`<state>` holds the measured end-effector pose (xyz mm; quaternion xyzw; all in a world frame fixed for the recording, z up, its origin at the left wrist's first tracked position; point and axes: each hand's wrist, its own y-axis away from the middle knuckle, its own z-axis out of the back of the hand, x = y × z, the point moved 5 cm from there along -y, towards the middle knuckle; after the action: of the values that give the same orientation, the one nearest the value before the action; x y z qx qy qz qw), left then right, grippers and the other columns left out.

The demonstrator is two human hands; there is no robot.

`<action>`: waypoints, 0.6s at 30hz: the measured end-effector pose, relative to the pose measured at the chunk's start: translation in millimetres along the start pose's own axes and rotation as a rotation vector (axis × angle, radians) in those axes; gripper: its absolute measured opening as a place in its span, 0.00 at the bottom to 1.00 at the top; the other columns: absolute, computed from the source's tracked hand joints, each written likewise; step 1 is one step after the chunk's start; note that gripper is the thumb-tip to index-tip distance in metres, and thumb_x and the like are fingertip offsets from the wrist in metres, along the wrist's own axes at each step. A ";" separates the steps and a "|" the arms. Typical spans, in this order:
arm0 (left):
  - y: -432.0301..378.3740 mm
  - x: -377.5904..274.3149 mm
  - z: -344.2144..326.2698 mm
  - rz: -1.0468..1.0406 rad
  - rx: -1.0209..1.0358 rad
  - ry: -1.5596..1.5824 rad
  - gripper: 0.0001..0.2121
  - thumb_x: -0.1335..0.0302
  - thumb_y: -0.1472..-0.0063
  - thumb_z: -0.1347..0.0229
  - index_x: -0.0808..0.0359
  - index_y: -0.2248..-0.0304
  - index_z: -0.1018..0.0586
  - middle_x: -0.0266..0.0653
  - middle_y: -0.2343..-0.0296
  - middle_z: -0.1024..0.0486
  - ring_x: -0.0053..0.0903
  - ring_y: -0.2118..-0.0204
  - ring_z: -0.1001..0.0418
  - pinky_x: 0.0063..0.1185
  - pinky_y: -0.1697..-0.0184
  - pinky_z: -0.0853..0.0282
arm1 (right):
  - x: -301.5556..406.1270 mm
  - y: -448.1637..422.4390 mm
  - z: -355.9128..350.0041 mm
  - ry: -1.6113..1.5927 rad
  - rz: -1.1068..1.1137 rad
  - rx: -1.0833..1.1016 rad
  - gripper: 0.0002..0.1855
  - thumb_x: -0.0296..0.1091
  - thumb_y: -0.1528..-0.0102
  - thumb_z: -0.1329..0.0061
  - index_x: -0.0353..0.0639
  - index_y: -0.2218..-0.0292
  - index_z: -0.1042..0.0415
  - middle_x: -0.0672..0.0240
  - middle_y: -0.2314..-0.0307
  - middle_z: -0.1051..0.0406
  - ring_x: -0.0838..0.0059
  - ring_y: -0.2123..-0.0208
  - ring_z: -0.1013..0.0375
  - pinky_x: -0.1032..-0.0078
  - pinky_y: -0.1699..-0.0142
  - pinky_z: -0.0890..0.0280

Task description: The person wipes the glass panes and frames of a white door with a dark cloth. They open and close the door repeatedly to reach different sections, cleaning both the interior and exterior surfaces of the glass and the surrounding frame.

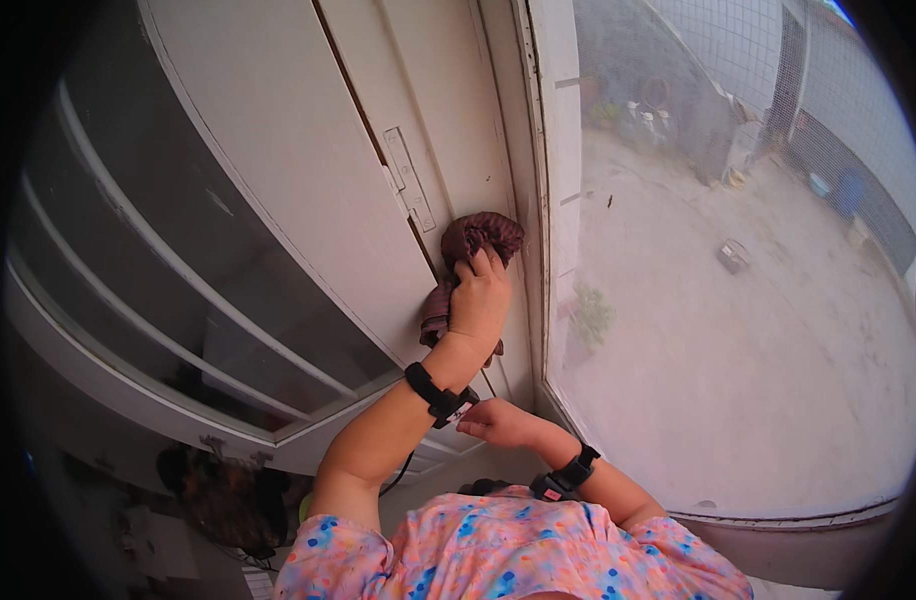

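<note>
My left hand presses a bunched dark maroon striped cloth against the white wooden door frame. Part of the cloth hangs below the palm. Just above and left of it, a painted metal hinge joins the frame to a white door with glass panes. My right hand is lower, beside the black strap on my left wrist. Its fingers are partly hidden, and whether they touch the strap is unclear. Another black strap circles my right wrist.
To the right is a window with a mesh screen, its white frame chipped along the edge. Beyond it lies a yard with potted plants and a blue container. White bars cross the door's glass. Dark items sit at the lower left.
</note>
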<state>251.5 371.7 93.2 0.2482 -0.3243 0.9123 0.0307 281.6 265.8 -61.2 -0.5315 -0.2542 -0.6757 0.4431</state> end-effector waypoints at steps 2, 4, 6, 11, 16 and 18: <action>19.8 4.9 0.9 -0.049 0.089 0.249 0.21 0.78 0.48 0.47 0.76 0.53 0.30 0.47 0.65 0.32 0.34 0.68 0.29 0.21 0.69 0.26 | -7.6 9.2 -1.8 -0.098 -0.120 -0.030 0.14 0.34 0.41 0.53 0.36 0.56 0.30 0.57 0.71 0.24 0.69 0.69 0.26 0.71 0.61 0.33; 33.5 16.1 17.7 -0.072 0.223 0.434 0.21 0.78 0.49 0.46 0.73 0.53 0.30 0.45 0.66 0.32 0.36 0.65 0.27 0.25 0.66 0.23 | -16.5 16.6 -6.4 -0.164 -0.115 -0.059 0.14 0.34 0.41 0.53 0.36 0.56 0.30 0.59 0.70 0.24 0.70 0.68 0.26 0.72 0.59 0.33; 36.5 34.8 63.9 -0.080 0.074 0.551 0.24 0.80 0.51 0.44 0.69 0.51 0.29 0.45 0.63 0.32 0.38 0.62 0.28 0.28 0.62 0.25 | -36.2 21.3 -9.9 -0.207 -0.181 -0.072 0.14 0.34 0.41 0.53 0.36 0.55 0.29 0.62 0.69 0.23 0.73 0.65 0.25 0.75 0.57 0.33; 9.0 131.3 200.6 -0.090 -0.634 0.342 0.22 0.87 0.59 0.45 0.60 0.61 0.21 0.40 0.59 0.28 0.36 0.60 0.29 0.29 0.59 0.30 | -40.9 23.5 -19.9 -0.296 -0.231 -0.125 0.14 0.34 0.41 0.54 0.36 0.57 0.28 0.62 0.69 0.23 0.74 0.66 0.25 0.75 0.57 0.32; -35.8 195.8 211.5 -0.132 -0.801 -0.280 0.22 0.83 0.53 0.44 0.64 0.55 0.25 0.42 0.58 0.29 0.34 0.57 0.30 0.27 0.56 0.30 | -46.1 20.7 -18.1 -0.295 -0.253 -0.226 0.14 0.35 0.41 0.55 0.36 0.57 0.28 0.62 0.70 0.22 0.73 0.66 0.24 0.75 0.57 0.32; -24.1 195.4 190.2 -0.090 -0.722 -0.279 0.21 0.82 0.53 0.43 0.61 0.56 0.24 0.39 0.57 0.28 0.35 0.57 0.31 0.26 0.56 0.31 | -45.1 20.3 -25.4 -0.301 -0.250 -0.243 0.14 0.35 0.41 0.55 0.35 0.58 0.28 0.63 0.70 0.22 0.73 0.66 0.23 0.76 0.57 0.31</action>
<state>168.2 254.7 326.2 0.3571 -0.6143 0.6947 0.1119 288.6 250.2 -114.1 -0.6402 -0.2979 -0.6641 0.2458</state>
